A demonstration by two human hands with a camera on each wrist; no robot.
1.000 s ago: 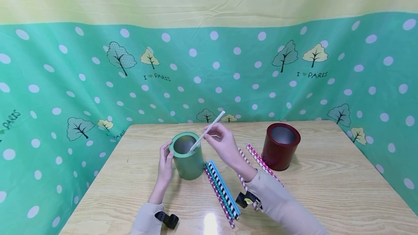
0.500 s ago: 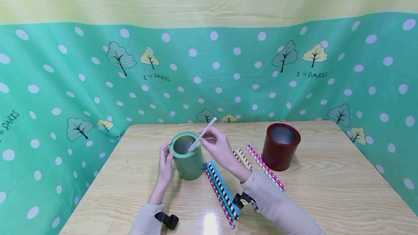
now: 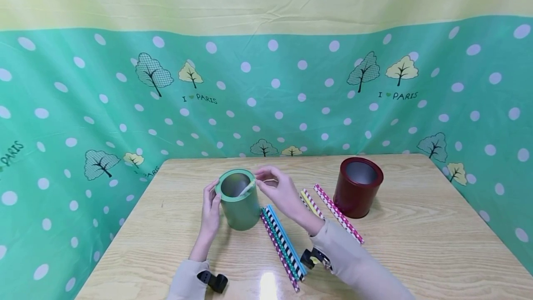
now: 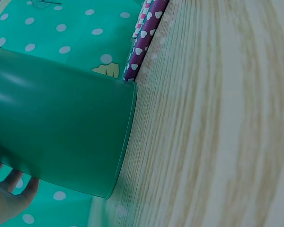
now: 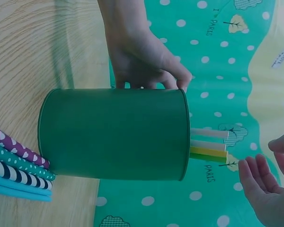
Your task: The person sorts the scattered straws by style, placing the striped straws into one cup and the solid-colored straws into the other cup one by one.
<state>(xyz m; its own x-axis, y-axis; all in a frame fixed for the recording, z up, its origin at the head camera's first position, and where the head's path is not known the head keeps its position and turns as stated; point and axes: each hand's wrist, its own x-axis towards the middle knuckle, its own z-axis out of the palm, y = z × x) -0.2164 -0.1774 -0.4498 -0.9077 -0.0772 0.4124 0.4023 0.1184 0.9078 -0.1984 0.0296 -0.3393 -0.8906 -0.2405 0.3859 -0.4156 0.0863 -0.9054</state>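
Observation:
My left hand [image 3: 211, 209] grips the left side of a green can [image 3: 241, 214]. The right wrist view shows its thumb at the rim. Paper straws lean inside the can at its right rim; white straws [image 5: 209, 134] and a yellow straw [image 5: 209, 152] poke out past the rim in the right wrist view. My right hand [image 3: 280, 191] hovers just right of the rim. In the right wrist view its fingers [image 5: 261, 172] are spread apart from the straw ends and hold nothing. The lower parts of those straws are hidden inside the can.
Purple, teal, black-striped and blue straws [image 3: 285, 240] lie right of the green can. Further right are yellow and striped straws [image 3: 311, 202], partly under the right forearm, and pink straws [image 3: 338, 212]. A dark red can [image 3: 358, 193] stands beyond them on the wooden table [image 3: 420, 226].
The white straw has slid down into the green can, and my right hand has moved left and let it go. My left hand stays on the can.

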